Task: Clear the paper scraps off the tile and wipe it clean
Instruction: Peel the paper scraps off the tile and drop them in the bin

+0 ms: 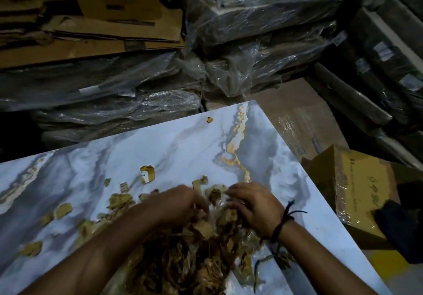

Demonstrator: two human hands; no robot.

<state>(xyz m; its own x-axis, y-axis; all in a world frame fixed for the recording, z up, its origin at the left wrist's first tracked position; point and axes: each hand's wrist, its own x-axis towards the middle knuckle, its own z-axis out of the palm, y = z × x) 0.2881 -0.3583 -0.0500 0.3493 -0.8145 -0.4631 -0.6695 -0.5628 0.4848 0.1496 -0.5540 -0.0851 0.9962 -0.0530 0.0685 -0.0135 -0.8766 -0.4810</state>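
Both hands work at the far edge of a heap of paper scraps (196,255) piled on the near part of the marbled tile (174,143), which lies flat and tilted across the view. The left hand (180,203) curls over the heap with its fingers bent down into the scraps. It is blurred, so whether it has clamped on anything I cannot tell. The right hand (254,205), with a dark cord bracelet (280,226) at the wrist, cups the heap from the other side, its fingers curved inward and touching the pile. The 2 hands seem set to rake the loose bits toward the body into 1 mass.

Stray scraps lie to the left of the heap, a curled piece (147,174) sits beyond the hands, and 1 tiny bit (209,119) rests near the far edge. The far half of the tile is otherwise bare, giving room to sweep. The right edge runs close to an open cardboard box (357,189), a likely place for the scraps. Plastic-wrapped stacks (263,42) crowd the far side, so pushing that way looks poor. No cloth is clearly visible.
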